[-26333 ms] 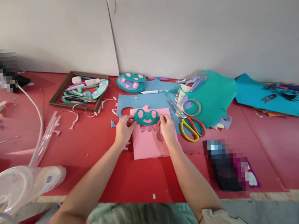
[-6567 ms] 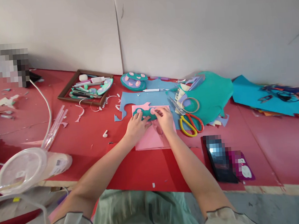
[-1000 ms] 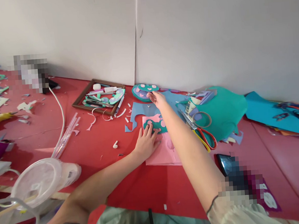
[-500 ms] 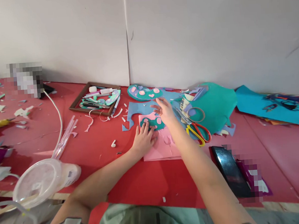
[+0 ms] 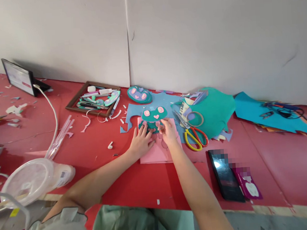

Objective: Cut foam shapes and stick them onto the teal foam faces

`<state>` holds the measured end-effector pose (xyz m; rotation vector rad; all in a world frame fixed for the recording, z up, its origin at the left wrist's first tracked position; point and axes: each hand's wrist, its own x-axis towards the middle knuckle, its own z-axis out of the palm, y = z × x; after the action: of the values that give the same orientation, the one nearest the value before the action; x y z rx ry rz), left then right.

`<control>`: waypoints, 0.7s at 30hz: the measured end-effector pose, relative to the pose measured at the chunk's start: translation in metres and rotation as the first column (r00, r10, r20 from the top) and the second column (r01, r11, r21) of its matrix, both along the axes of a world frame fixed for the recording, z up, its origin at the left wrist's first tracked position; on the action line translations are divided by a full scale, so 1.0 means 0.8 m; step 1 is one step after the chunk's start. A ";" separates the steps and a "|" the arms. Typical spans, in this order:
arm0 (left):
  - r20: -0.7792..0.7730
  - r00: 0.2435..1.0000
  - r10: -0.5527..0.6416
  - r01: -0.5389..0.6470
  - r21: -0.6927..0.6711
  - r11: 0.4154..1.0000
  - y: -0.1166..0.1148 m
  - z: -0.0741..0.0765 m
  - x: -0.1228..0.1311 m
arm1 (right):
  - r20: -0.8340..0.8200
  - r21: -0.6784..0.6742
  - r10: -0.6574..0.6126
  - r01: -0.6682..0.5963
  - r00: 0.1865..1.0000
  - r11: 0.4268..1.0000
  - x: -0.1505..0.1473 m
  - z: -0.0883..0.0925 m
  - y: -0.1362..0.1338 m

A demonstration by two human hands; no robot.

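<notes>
My left hand point(image 5: 141, 141) lies flat, fingers stretched, on the left part of a dark green cut-out point(image 5: 151, 126) with small pink pieces, which rests on a pink foam sheet point(image 5: 156, 155). At the right end of that cut-out, my right hand point(image 5: 168, 131) has its thumb and fingers drawn together in a pinch. What sits between those fingertips, if anything, is hidden. Just beyond lies a teal cut-out point(image 5: 153, 112) with pink discs and a pink heart. Curved lines are marked on the pink sheet beside my right hand.
Scissors point(image 5: 194, 136) and a tape roll point(image 5: 195, 119) lie right, by a large green foam sheet point(image 5: 218, 105). A brown tray point(image 5: 74, 103) of pens stands back left. Another decorated cut-out point(image 5: 139, 95) lies behind. A phone point(image 5: 226, 176), plastic tub point(image 5: 29, 183) and tablet point(image 5: 18, 77) surround the area.
My right hand has come down and closer, its fingers going from spread to pinched. The teal cut-out with the pink heart now lies nearer, apart from the one behind. My left hand stays pressed down.
</notes>
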<state>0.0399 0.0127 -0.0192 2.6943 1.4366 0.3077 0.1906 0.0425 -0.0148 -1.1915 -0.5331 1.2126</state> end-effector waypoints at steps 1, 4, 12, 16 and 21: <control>0.001 1.000 -0.002 0.002 0.000 1.000 0.001 0.001 0.000 | -0.008 0.001 0.004 -0.004 1.000 1.000 0.000 0.000 0.000; 0.001 1.000 -0.007 0.007 -0.003 1.000 0.002 0.002 -0.001 | -0.014 0.007 0.014 -0.014 1.000 1.000 0.000 -0.001 0.002; -0.015 1.000 0.027 -0.027 -0.001 1.000 0.002 -0.003 0.002 | -0.041 0.010 0.017 -0.017 0.999 1.000 0.004 -0.004 0.005; 0.017 0.999 0.028 -0.028 -0.010 1.000 0.004 -0.003 0.004 | -0.026 0.009 0.003 -0.002 1.000 1.000 0.005 -0.006 0.005; 0.152 0.983 0.103 -0.100 -0.026 0.995 0.008 0.003 0.004 | 0.028 0.043 0.034 -0.036 0.999 0.998 0.002 -0.004 0.000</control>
<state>0.0433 0.0193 -0.0168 2.5254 1.5253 0.4933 0.1922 0.0424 -0.0184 -1.1673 -0.6003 1.2100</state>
